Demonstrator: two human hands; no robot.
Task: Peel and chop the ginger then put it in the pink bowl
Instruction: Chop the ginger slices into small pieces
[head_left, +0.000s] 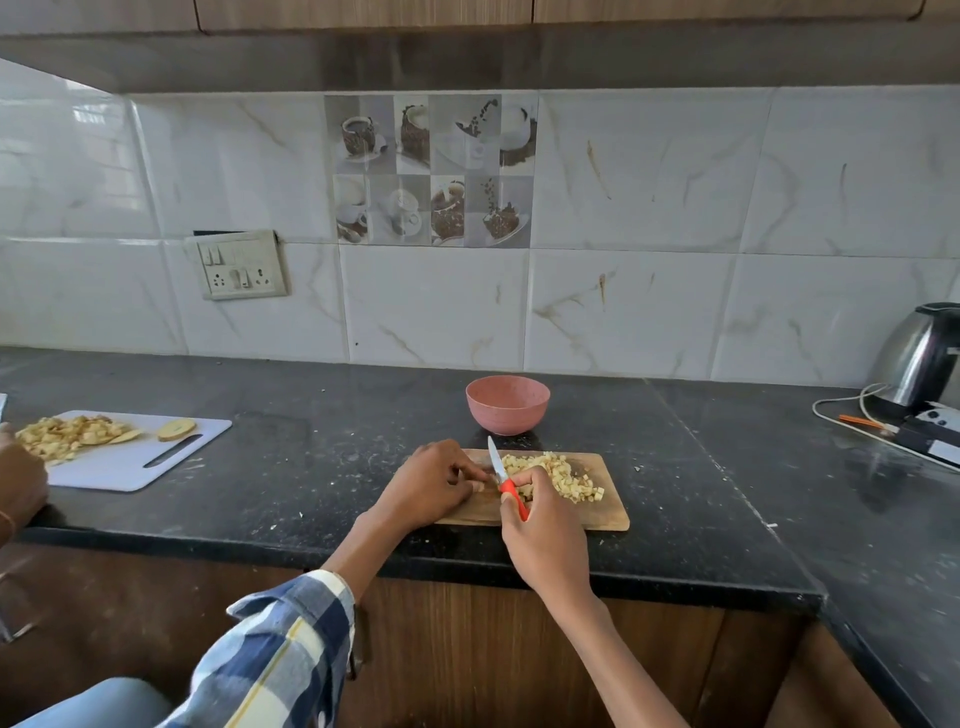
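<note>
Closest in, a checked sleeve (280, 639) leads up the left forearm, and both arms reach over the front edge of the black counter (311, 499) to the wooden board (608, 512). Right hand (540, 530) is wrapped around the red handle of the knife (506, 480), blade pointing away toward the wall and slightly left, tip up near the board's far edge. Left hand (434, 486) sits curled at the board's left end, fingertips pinching down on what looks like a last small nub of ginger right against the blade; the piece itself is too hidden to be sure of.

Now the key relation: the chopped ginger (561, 475) is heaped just right of the blade, spreading toward the board's right half, so the knife stands between the holding hand and the finished pile. The pink bowl (508, 405) waits just beyond the board's far edge, almost straight ahead of the knife tip, nothing in it that I can see. By my reading the chopping is nearly done, and the pile is nearer the right hand for the transfer.

Off at the counter's left end, another person's hand (21, 478) is beside a white board (130, 462) carrying more cut ginger. Over at the right end stand a steel kettle (919, 358) and its cable. Marble-look tiles, a socket plate (239, 265) and a coffee-cup panel back the scene.
</note>
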